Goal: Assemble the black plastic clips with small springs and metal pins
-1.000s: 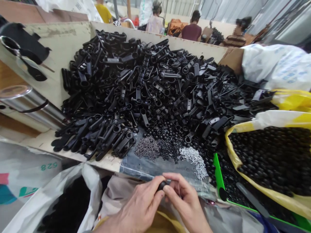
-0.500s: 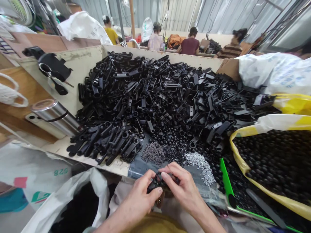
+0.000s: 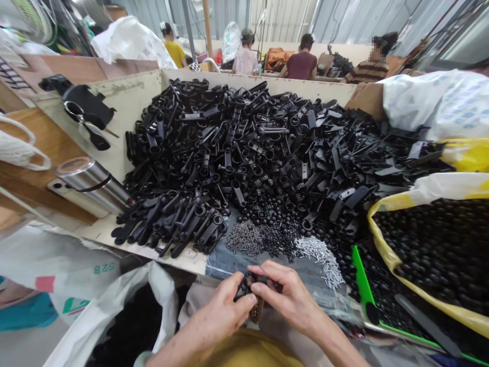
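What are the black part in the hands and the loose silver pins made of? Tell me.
The black part held by the left hand and right hand looks like moulded plastic: smooth, satin black, though it is partly hidden. The silver pins look like bright metal from their shine, but they are too small to tell which metal.

Camera was strapped to the person's head, so it sat really close, right above their hands [image 3: 255, 298]. It aimed forward and down, across a board-walled bin [image 3: 126, 97] of black plastic parts [image 3: 237, 148].
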The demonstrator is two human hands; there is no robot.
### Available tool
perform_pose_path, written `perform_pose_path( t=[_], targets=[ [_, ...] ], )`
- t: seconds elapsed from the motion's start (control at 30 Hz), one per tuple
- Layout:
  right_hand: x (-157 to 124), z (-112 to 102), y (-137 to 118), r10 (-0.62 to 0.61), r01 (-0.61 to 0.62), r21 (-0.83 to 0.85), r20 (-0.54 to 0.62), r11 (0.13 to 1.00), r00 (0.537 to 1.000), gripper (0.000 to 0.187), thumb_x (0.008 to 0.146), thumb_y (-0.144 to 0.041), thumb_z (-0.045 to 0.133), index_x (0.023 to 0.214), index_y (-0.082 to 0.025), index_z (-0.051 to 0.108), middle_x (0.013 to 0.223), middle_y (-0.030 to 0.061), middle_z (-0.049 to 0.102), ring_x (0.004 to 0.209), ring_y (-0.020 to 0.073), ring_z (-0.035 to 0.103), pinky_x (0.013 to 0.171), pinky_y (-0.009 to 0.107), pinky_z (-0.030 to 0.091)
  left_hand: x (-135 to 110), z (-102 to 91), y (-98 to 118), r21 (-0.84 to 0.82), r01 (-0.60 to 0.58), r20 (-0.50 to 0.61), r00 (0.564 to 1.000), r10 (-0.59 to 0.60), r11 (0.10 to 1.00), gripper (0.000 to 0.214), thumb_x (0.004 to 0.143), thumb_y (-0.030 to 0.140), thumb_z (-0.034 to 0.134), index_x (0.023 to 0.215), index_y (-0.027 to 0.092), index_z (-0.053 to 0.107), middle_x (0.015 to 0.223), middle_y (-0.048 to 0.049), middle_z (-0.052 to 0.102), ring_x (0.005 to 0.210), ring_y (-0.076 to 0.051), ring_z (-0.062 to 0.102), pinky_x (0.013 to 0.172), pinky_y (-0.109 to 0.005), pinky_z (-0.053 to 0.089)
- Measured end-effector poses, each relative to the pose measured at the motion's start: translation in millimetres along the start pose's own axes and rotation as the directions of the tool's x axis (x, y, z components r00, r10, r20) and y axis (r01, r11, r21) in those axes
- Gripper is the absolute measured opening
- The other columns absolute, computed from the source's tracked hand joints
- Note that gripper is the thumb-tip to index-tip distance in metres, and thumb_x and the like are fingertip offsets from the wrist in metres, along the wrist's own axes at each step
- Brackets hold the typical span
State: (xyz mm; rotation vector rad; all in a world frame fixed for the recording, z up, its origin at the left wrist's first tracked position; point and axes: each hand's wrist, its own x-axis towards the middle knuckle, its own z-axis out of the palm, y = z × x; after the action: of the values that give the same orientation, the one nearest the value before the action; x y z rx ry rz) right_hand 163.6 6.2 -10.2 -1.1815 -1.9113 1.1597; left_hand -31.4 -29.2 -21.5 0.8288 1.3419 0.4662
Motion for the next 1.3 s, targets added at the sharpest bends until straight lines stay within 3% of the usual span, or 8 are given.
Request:
perform_pose_path(
  t=[0.23, 0.3, 0.37, 0.47, 0.6, 0.97, 1.17, 1.3],
  targets=[
    [-4, -1, -2, -0.011, 0.011, -0.015, 0.034, 1.000, 0.999, 0.023, 0.099, -0.034, 0.062, 0.109, -0.021, 0.078, 0.079, 0.0003, 0.063, 0.074, 0.0165, 0.061, 0.065, 0.027, 0.045, -1, 0.9, -9, -0.024, 0.014, -0.024, 1.000, -0.015, 1.000, 0.075, 0.087, 0.049, 0.065, 0.150, 0.015, 0.043, 0.141, -0.0201, 0.061, 0.121, -0.029, 0.064, 0.094, -0.040, 0.056],
    [-8, -1, -3, -0.008, 0.008, -0.018, 0.032, 1.000, 0.999, 0.023, 0.098, -0.033, 0.063, 0.114, -0.022, 0.077, 0.083, 0.0012, 0.066, 0.075, 0.0166, 0.062, 0.065, 0.027, 0.047, -1, 0.1, -6, 0.094, -0.022, -0.051, 0.998, 0.027, 0.995, 0.072, 0.083, 0.047, 0.068, 0.145, 0.014, 0.048, 0.152, -0.0197, 0.053, 0.136, -0.031, 0.053, 0.107, -0.042, 0.049],
    [-13, -2, -1, 0.003, -0.003, -0.021, -0.007, 1.000, 1.000, 0.027, 0.096, -0.034, 0.065, 0.119, -0.023, 0.074, 0.087, 0.0017, 0.069, 0.070, 0.0158, 0.060, 0.063, 0.026, 0.047, -1, -1.5, 3, 0.290, -0.104, -0.099, 0.985, 0.138, 0.951, 0.055, 0.083, 0.042, 0.067, 0.130, 0.016, 0.059, 0.143, -0.0165, 0.063, 0.134, -0.030, 0.056, 0.106, -0.040, 0.048],
    [-19, -7, 7, 0.042, -0.053, -0.052, -0.180, 0.997, 0.983, 0.027, 0.098, -0.038, 0.062, 0.115, -0.023, 0.076, 0.080, 0.0006, 0.069, 0.062, 0.0148, 0.058, 0.058, 0.025, 0.047, 4, -3.1, 26, 0.619, -0.203, -0.151, 0.917, 0.368, 0.759, 0.016, 0.091, 0.033, 0.056, 0.098, 0.023, 0.065, 0.093, -0.0043, 0.079, 0.091, -0.024, 0.074, 0.077, -0.032, 0.054],
    [-22, -17, 19, 0.051, -0.099, -0.114, -0.364, 0.989, 0.930, 0.028, 0.101, -0.039, 0.056, 0.098, -0.021, 0.077, 0.074, 0.0014, 0.069, 0.064, 0.0169, 0.064, 0.060, 0.026, 0.050, 23, -0.7, 47, 0.908, -0.130, -0.133, 0.812, 0.569, 0.398, 0.018, 0.096, 0.021, 0.049, 0.092, 0.024, 0.065, 0.075, -0.0029, 0.078, 0.074, -0.024, 0.076, 0.062, -0.028, 0.046],
    [-17, -40, 30, 0.018, -0.143, -0.332, -0.354, 0.932, 0.935, 0.024, 0.103, -0.024, 0.048, 0.092, -0.021, 0.070, 0.086, 0.0045, 0.073, 0.079, 0.0198, 0.071, 0.072, 0.029, 0.053, 44, -2.2, 49, 0.969, -0.110, -0.041, 0.811, 0.583, 0.221, 0.020, 0.097, 0.020, 0.047, 0.094, 0.024, 0.066, 0.080, -0.0042, 0.081, 0.079, -0.028, 0.078, 0.059, -0.031, 0.044],
    [5, -28, 32, 0.012, -0.168, -0.517, -0.291, 0.839, 0.957, 0.016, 0.100, -0.020, 0.056, 0.088, -0.021, 0.067, 0.086, 0.0032, 0.069, 0.076, 0.0189, 0.070, 0.067, 0.027, 0.049, 35, -7.7, 41, 0.984, -0.130, 0.032, 0.801, 0.597, 0.122, 0.017, 0.097, 0.021, 0.051, 0.098, 0.026, 0.067, 0.082, -0.0017, 0.080, 0.077, -0.027, 0.076, 0.065, -0.033, 0.048],
    [5, -19, 36, -0.042, -0.130, -0.575, -0.276, 0.808, 0.960, 0.025, 0.105, -0.020, 0.047, 0.091, -0.019, 0.068, 0.085, 0.0036, 0.067, 0.074, 0.0180, 0.070, 0.066, 0.026, 0.048, 32, -7.8, 39, 0.978, -0.177, 0.070, 0.782, 0.619, 0.114, 0.019, 0.096, 0.017, 0.052, 0.101, 0.025, 0.068, 0.083, -0.0021, 0.080, 0.078, -0.027, 0.076, 0.072, -0.035, 0.049]
  ],
)
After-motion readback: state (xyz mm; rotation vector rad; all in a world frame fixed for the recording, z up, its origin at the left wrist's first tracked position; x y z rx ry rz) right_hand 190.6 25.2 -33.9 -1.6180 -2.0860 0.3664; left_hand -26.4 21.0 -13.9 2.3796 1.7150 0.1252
